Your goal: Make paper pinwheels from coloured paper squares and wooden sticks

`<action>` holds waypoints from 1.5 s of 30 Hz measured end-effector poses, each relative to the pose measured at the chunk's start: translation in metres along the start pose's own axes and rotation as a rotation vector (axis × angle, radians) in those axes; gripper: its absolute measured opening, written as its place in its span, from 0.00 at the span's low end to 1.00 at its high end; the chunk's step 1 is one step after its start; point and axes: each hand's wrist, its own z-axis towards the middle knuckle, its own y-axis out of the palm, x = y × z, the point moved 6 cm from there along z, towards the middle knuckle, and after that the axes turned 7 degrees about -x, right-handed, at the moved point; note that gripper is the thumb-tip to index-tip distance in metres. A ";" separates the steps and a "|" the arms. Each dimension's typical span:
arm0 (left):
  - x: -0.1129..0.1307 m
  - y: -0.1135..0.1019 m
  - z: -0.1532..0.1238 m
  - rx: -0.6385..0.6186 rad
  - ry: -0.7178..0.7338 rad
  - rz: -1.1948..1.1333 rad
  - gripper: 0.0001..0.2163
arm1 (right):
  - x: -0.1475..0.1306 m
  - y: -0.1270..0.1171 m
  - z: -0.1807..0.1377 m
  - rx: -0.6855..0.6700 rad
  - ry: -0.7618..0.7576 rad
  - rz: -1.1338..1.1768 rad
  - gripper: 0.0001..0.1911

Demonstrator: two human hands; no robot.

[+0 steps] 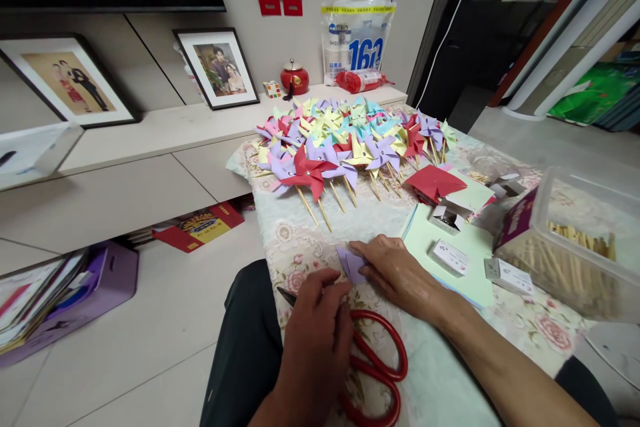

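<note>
A small folded piece of purple paper (354,265) lies on the flowered tablecloth near the table's front. The fingers of my right hand (395,270) press on it and pinch its right side. My left hand (320,320) is just left of the paper, palm down, its fingers loosely bent and a little apart; its thumb is hidden. Beneath that hand lie scissors with red handles (387,357), the blade tip showing on its left. Beyond both hands, many paper pinwheels (325,147) in red, purple, yellow and blue lie on wooden sticks.
On the right are green paper sheets (470,263), small white boxes (449,257), red paper (435,183) and a clear plastic tub (560,213) of wooden sticks. Behind stands a white cabinet (150,140) with framed photos, a red jar (295,79) and a bag of cups (356,40).
</note>
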 end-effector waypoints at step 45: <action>-0.001 0.020 0.000 -0.355 0.189 0.513 0.19 | 0.006 0.006 0.001 0.083 -0.079 0.029 0.07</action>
